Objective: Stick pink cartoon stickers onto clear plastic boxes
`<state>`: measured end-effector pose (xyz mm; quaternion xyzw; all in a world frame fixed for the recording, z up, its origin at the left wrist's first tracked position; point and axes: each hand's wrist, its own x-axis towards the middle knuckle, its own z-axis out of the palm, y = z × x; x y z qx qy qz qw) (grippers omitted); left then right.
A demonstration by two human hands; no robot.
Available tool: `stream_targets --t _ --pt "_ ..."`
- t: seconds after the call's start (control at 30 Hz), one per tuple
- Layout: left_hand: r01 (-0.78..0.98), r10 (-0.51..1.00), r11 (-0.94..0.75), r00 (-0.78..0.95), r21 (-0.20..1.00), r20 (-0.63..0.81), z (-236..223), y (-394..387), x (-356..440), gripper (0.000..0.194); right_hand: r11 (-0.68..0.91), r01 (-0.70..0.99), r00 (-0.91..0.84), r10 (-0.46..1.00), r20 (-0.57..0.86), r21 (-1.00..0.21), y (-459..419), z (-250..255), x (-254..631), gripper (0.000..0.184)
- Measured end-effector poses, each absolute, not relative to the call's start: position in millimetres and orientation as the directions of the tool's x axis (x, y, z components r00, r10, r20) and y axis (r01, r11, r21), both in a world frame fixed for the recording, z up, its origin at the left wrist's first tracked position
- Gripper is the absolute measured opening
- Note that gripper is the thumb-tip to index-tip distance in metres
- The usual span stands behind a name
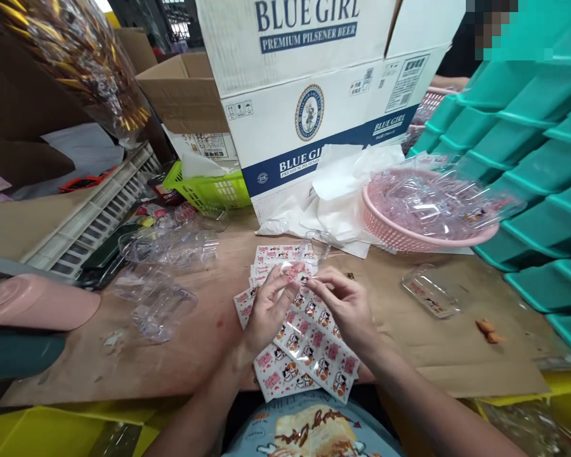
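From a distance I am watching the left hand [269, 304] gripping a clear plastic piece [294, 270] with pink print, while the right hand [345, 301] is pinching what looks like a small sticker [305, 279] against it. Both are hovering over overlapping sticker sheets [309, 355] on the bench [447, 352]. I am judging this as a sticker-placing step; the next move is calling for a steady left grip and careful fingertip alignment.

Brown sheeting is covering the bench. Clear cases [164, 311] are lying at left, 1 printed case [428, 292] at right. A pink basket [404, 236] is holding more clear plastic near stacked teal bins [542, 216]; a white carton [271, 82] is standing behind.
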<state>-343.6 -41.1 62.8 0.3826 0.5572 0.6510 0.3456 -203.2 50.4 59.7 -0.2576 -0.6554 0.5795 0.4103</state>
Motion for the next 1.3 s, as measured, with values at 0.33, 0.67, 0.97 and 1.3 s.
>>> stream_targets --t 0.33,0.67,0.97,1.3 --pt "0.504 0.958 -0.21 -0.067 0.838 0.28 68 65 -359 0.026 0.523 0.024 -0.334 0.808 0.486 -0.852 83 85 -146 0.013" --pt "-0.513 0.98 0.172 0.0 0.841 -0.201 92 29 -341 0.032 0.538 -0.093 -0.62 0.627 0.472 -0.838 108 52 -161 0.132" --pt "-0.58 0.987 0.05 -0.097 0.813 -0.129 79 -7 -336 0.029 0.413 0.093 -0.625 0.732 0.269 -0.906 111 73 -176 0.083" --pt "-0.688 0.954 -0.071 -0.259 0.722 -0.153 66 -30 -329 0.024 -0.463 -0.108 -0.898 0.425 -0.114 -0.88 49 79 -146 0.041"
